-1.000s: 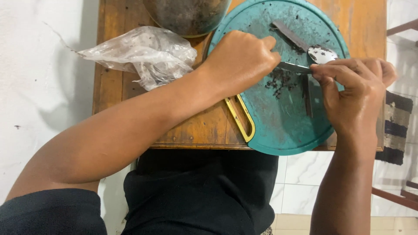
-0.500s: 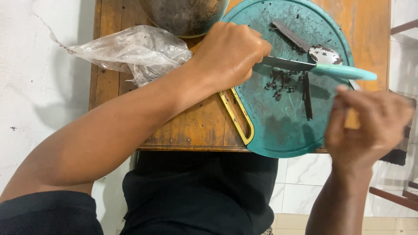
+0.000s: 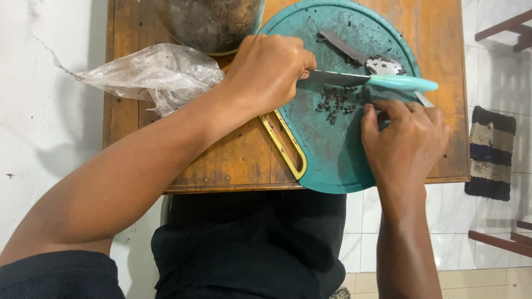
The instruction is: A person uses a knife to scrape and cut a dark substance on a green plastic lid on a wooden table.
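Seen from above, your two hands work at a round teal cutting board [image 3: 332,160] on a small wooden table [image 3: 233,160].

At far left a crumpled clear plastic bag [image 3: 155,75] lies on the table, below a dark round bowl [image 3: 210,22] at the top edge. Your left hand [image 3: 269,69] is curled closed over the blade end of a knife [image 3: 360,81] with a teal handle that points right across the board. A small pile of dark chopped bits [image 3: 334,103] sits just under the blade. A spoon [image 3: 385,65] lies above the handle. Your right hand [image 3: 404,141] rests fingers-down beside the pile; I cannot tell whether it pinches anything.
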